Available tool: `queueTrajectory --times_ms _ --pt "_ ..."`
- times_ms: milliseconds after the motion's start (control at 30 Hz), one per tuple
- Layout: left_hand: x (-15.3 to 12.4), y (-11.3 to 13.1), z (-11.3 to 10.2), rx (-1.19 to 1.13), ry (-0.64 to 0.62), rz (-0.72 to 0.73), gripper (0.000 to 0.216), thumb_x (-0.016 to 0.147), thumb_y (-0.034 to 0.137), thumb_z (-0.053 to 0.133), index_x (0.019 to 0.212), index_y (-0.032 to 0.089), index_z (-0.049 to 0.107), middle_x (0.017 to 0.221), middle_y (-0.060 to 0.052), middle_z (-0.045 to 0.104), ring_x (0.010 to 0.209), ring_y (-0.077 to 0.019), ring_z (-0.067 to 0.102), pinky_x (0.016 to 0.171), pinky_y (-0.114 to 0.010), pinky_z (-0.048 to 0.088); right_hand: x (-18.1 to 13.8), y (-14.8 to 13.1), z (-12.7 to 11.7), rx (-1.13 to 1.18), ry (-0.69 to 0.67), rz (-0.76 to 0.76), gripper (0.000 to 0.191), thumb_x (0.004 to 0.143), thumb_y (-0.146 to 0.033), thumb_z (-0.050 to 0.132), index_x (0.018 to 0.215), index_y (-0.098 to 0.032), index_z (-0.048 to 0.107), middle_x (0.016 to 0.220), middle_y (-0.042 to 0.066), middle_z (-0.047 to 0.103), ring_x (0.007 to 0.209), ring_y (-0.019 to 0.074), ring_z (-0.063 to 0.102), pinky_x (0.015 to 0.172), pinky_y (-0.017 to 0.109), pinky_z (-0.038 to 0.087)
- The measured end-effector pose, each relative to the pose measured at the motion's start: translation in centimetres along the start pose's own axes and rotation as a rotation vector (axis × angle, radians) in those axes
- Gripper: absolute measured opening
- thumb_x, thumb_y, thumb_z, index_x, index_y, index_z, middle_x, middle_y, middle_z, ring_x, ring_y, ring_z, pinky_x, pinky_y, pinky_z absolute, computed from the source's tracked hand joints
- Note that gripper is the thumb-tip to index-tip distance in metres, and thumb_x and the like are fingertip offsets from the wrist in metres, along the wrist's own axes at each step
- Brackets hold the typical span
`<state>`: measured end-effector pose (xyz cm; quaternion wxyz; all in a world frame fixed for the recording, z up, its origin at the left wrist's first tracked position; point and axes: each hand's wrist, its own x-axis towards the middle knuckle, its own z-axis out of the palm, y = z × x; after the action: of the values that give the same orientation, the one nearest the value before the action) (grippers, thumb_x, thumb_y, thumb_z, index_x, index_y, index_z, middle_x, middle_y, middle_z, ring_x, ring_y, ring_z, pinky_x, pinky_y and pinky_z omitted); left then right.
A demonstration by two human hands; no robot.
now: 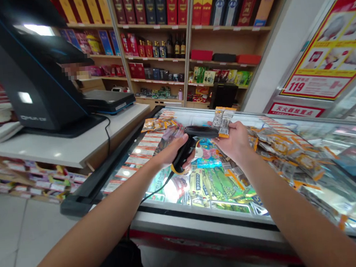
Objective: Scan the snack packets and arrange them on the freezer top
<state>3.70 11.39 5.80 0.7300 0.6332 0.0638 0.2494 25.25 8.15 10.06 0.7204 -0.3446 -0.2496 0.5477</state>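
Observation:
My left hand (179,149) is wrapped round the handle of a black barcode scanner (201,131) with yellow trim, whose cable trails down toward me. In my right hand (234,141) is a small clear packet with orange ends (222,121), held upright right at the scanner's head. Both hands are above the glass top of a chest freezer (156,176). To the right, a heap of similar orange-edged packets (283,150) lies on the glass. A smaller group of them (157,124) sits at the far left of the top.
Left of the freezer stands a white counter (116,127) with a black checkout machine (46,85) and a flat scale (110,99). Shelves (155,27) of boxes and bottles line the back wall. Colourful bags (218,183) show through the glass.

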Motion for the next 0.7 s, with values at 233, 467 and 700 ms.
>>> queueTrajectory --times_ms 233,467,700 --pt "0.2 -0.6 0.8 -0.028 -0.011 -0.013 0.065 0.089 0.074 0.053 0.111 0.013 0.059 0.059 0.001 0.058 0.039 -0.0120 0.051 0.040 -0.023 0.038 -0.3 0.3 -1.7 -0.007 -0.050 -0.053 0.031 0.074 -0.025 0.042 0.102 -0.024 0.057 0.087 0.007 0.074 0.089 0.0283 0.069 0.077 0.045 0.053" --pt "0.2 -0.4 0.8 -0.077 -0.050 -0.033 0.065 0.088 0.074 0.053 0.111 0.014 0.059 0.057 0.002 0.056 0.037 -0.0119 0.049 0.038 -0.023 0.034 -0.4 0.6 -2.2 -0.047 -0.036 -0.066 0.028 0.074 -0.029 0.045 0.100 -0.026 0.055 0.091 0.004 0.074 0.090 0.0256 0.067 0.078 0.042 0.051" --pt "0.3 0.4 0.2 -0.062 0.106 0.045 0.061 0.085 0.075 0.056 0.103 0.017 0.062 0.054 0.002 0.054 0.035 -0.0109 0.046 0.037 -0.022 0.032 -1.4 -2.3 -2.9 -0.502 0.033 -0.243 0.024 0.083 -0.034 0.055 0.105 -0.029 0.062 0.094 0.000 0.072 0.080 0.0194 0.065 0.071 0.033 0.050"
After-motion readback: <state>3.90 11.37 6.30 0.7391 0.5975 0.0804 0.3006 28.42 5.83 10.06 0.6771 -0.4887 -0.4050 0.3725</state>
